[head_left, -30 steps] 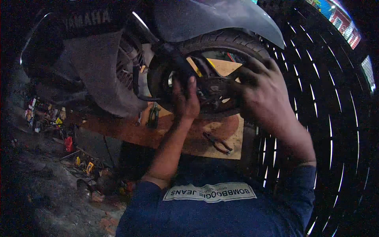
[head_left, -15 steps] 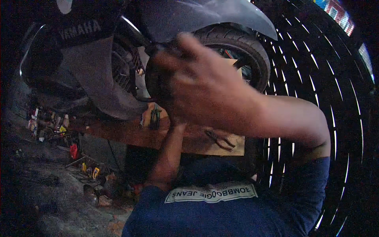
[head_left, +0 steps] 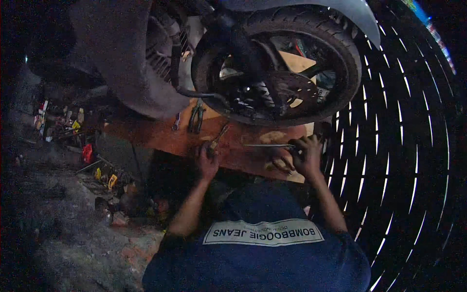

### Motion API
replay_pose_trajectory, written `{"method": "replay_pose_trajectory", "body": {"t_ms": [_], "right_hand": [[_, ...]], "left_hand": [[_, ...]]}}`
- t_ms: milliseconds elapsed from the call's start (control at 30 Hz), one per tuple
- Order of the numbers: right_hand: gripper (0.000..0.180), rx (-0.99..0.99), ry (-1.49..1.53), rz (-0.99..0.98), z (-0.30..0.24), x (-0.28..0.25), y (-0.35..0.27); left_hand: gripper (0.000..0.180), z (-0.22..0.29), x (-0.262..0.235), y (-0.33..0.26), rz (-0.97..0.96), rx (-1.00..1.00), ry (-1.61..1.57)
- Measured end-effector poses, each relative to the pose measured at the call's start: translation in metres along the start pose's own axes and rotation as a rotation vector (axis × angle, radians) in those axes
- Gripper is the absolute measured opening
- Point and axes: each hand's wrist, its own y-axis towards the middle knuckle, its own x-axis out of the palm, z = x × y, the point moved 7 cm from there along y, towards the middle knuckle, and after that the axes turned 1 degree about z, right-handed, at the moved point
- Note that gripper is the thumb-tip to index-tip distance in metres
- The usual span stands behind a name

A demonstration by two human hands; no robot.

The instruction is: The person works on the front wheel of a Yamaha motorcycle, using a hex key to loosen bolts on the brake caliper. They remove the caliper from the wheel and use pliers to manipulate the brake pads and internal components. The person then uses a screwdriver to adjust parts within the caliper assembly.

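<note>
My right hand (head_left: 308, 155) is closed on the dark handle of a screwdriver (head_left: 267, 145); its long metal shaft points left over a wooden board. Beside that hand lies a pair of pliers (head_left: 282, 163), partly in shadow. My left hand (head_left: 207, 163) is closed around a slim tool (head_left: 220, 136) pointing up and away, its kind too dim to make out. Above both hands stands the front wheel (head_left: 335, 92) of a motorcycle, with a brake disc (head_left: 306, 87). Dark-handled pliers (head_left: 196, 117) and a small wrench-like tool (head_left: 176, 121) lie on the board left of the wheel.
The reddish-brown wooden board (head_left: 146, 136) runs under the wheel. Grey motorcycle bodywork (head_left: 116, 58) fills the upper left. Assorted parts with yellow and red pieces (head_left: 87, 153) litter the floor at left. A dark slatted wall (head_left: 389, 146) rises at right.
My right arm has come down from in front of the wheel to the board, and the screwdriver now shows in that hand. My left hand has also drawn back, showing a slim tool.
</note>
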Motion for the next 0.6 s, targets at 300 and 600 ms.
{"method": "replay_pose_trajectory", "body": {"t_ms": [300, 600], "right_hand": [[0.030, -0.056, 0.081, 0.240, 0.096, 0.145, 0.054], [0.046, -0.140, -0.008, 0.225, 0.110, 0.161, 0.046]], "left_hand": [[0.054, -0.151, -0.043, 0.137, 0.171, -0.018, 0.656], [0.033, -0.163, -0.060, 0.176, 0.194, -0.223, 0.632]]}}
